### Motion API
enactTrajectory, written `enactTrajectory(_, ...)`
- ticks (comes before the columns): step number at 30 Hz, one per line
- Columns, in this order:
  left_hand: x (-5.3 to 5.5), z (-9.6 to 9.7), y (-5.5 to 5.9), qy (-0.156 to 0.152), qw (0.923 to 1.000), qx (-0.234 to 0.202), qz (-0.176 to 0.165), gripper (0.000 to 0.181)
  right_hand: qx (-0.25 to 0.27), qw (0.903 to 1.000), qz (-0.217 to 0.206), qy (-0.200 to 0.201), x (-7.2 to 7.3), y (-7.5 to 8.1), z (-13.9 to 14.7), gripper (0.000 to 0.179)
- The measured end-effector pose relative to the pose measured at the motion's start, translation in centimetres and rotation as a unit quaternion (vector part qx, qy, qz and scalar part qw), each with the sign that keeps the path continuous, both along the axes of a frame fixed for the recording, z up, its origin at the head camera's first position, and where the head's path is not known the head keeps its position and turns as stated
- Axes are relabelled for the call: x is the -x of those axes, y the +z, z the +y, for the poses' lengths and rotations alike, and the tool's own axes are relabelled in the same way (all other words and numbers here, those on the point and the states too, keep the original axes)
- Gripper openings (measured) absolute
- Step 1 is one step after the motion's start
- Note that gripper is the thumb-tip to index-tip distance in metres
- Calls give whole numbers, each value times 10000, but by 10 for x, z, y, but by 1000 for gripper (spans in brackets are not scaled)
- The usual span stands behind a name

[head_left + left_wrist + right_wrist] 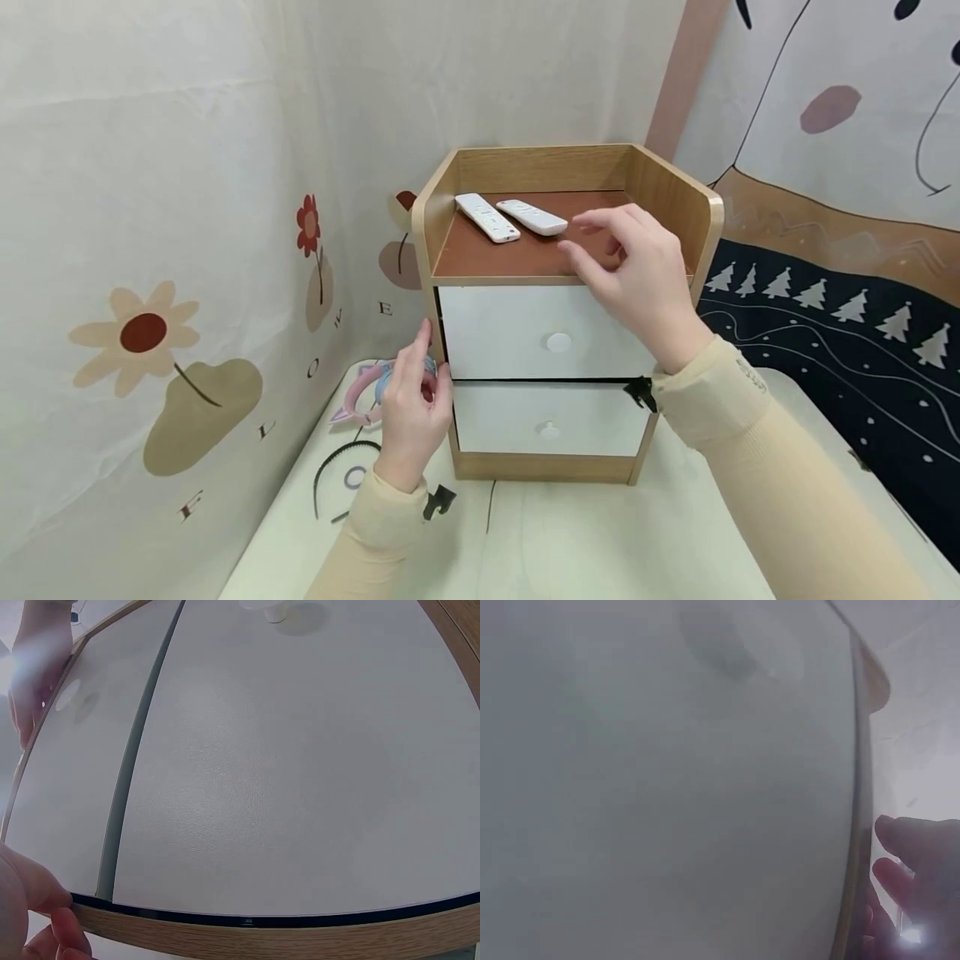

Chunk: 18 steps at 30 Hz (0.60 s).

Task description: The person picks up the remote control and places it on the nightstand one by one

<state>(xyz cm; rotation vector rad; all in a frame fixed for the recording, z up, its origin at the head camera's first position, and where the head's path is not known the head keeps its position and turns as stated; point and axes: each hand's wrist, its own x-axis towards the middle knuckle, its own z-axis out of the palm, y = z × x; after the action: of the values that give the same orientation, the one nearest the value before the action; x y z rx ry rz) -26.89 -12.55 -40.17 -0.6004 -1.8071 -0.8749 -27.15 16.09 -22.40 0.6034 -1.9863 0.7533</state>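
A small wooden cabinet (543, 468) with two white drawers stands on the pale surface. Two white remote controls lie on its brown top shelf: one remote control (487, 218) at the left, another remote control (532, 217) beside it. My right hand (637, 275) hovers over the front of the shelf, just right of the second remote, thumb and fingers spread apart with nothing between them. At the cabinet's left side, my left hand (414, 408) rests against the wooden edge; its thumb (37, 881) touches the side panel's front edge in the left wrist view.
Left of the cabinet lie a pink headband (360, 396) with ear shapes, a black toothed hairband (330, 467) and a small purple ring (355, 477). Round white knobs stick out from the upper drawer (495, 333) and lower drawer (495, 417). Printed cloth (187, 167) hangs behind.
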Motion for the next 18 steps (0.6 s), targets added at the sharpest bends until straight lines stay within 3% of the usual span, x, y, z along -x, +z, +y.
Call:
enactTrajectory(13,1,0,-1,9,10000,-46,17,71,446,9982,253,308,-36,-35,16,33)
enactTrajectory(18,2,0,-2,22,10000,0,-12,70,539,9969,501,291,-47,-58,28,33)
